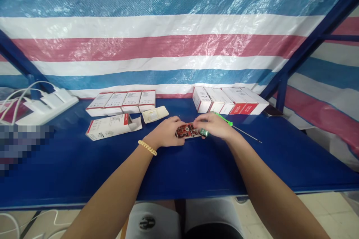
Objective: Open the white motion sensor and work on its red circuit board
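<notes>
My left hand is closed around the left end of a small opened device, whose red circuit board faces up in a pale casing. My right hand bends over the device's right end, its fingertips pinched at the board's edge. What they pinch is hidden. A green battery-like block shows just under the right fingers. Beyond that hand lies a screwdriver with a green handle, partly covered by the hand. A cream plastic cover rests on the table, past my left hand.
An opened white-and-red box lies left of the cover. Several closed boxes stand in a row behind it, and more boxes at the back right. A power strip with cables occupies the left side of the blue table.
</notes>
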Tool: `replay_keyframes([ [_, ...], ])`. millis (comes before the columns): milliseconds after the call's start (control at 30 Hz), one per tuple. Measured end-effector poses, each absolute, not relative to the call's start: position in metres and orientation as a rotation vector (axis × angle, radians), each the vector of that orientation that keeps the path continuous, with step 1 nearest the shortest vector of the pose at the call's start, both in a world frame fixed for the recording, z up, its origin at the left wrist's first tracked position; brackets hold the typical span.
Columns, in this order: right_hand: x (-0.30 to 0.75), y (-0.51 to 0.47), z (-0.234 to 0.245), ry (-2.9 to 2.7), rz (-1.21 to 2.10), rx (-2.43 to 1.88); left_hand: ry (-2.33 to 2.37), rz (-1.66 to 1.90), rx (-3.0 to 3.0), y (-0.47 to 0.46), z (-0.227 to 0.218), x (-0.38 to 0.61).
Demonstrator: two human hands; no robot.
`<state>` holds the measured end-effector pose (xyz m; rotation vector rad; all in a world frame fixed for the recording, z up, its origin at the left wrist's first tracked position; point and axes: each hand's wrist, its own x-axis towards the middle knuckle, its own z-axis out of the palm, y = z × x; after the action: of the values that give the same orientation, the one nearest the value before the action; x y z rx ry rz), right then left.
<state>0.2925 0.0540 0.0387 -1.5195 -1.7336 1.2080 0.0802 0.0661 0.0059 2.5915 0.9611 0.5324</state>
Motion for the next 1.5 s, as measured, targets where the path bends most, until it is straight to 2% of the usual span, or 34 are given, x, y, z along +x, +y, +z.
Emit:
replay_keyframes([
  [300, 0.295, 0.057, 0.032, -1.770, 1.233, -1.426, 1.031, 0.576, 2.634, 0.064, 0.002, 0.086],
  [600, 0.303, 0.066, 0.026, -1.693, 0.818, -1.608, 1.082, 0.599, 2.525, 0.065, 0.000, 0.090],
  [833, 0.308, 0.061, 0.029, -1.588, 1.143, -1.427, 1.143, 0.608, 2.411, 0.062, 0.008, 0.086],
  [1067, 0.323, 0.061, 0.037, -1.669, 1.296, -1.375, 1.094, 0.518, 2.493, 0.056, 0.015, 0.087],
  [1300, 0.321, 0.066, 0.029, -1.910, 0.689, -1.798, 1.216, 0.540, 2.540, 0.049, 0.006, 0.099],
  [1500, 0.323, 0.061, 0.035, -1.850, 0.625, -1.784, 1.215, 0.595, 2.502, 0.051, 0.002, 0.099],
])
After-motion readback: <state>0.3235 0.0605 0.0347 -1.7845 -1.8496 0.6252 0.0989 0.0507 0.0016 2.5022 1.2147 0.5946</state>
